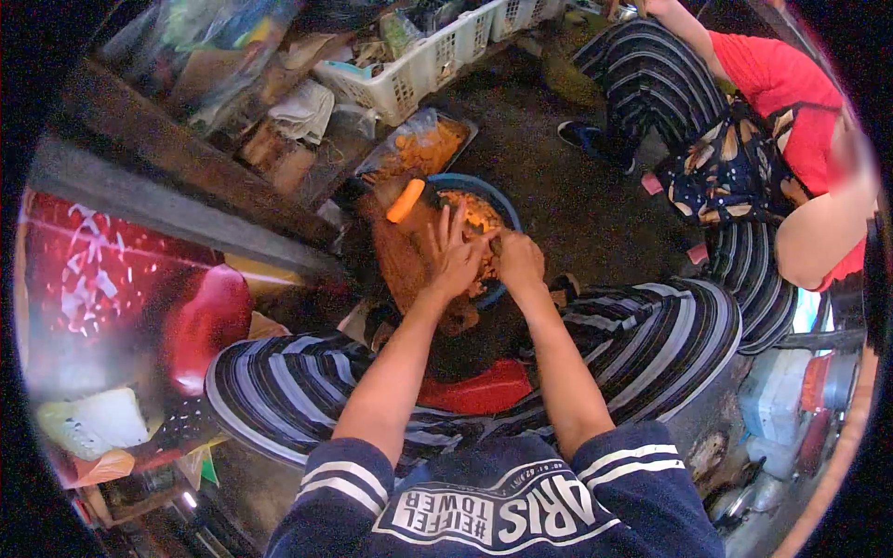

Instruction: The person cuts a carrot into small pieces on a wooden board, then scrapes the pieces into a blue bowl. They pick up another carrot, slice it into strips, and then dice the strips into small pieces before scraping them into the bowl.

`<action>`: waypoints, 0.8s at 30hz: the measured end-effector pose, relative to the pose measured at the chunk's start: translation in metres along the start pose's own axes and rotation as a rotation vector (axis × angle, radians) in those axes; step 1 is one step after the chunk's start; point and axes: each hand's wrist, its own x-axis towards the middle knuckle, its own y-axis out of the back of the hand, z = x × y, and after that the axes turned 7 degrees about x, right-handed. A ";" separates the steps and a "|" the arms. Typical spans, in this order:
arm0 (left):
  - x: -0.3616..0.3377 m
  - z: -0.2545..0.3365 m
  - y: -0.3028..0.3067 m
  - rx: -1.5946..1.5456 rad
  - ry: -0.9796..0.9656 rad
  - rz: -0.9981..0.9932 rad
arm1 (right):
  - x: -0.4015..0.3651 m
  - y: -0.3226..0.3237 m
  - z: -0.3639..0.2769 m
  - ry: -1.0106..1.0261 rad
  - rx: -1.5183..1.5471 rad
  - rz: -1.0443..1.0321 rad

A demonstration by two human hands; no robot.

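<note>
My left hand (455,259) is spread out between a brown wooden board (398,256) and a blue-rimmed basin (511,206). Its fingers are apart and reach over the basin's near left side. My right hand (519,258) is closed in a fist at the basin's right rim. What it grips is hidden, and its front nearly meets my left thumb. Chopped orange pieces (476,210), which look like carrot, fill the basin. On the board's far end lies a peeled carrot (406,201).
Beyond the board a clear plastic bag (430,149) holds more orange pieces. A white plastic crate (409,86) stands behind it. At the right sits another person (777,84) in a red top and striped trousers. A red bench (209,325) is on the left.
</note>
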 end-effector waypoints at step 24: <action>0.091 -0.077 -0.004 0.060 -0.061 0.247 | -0.012 0.111 -0.018 -0.013 -0.067 -0.094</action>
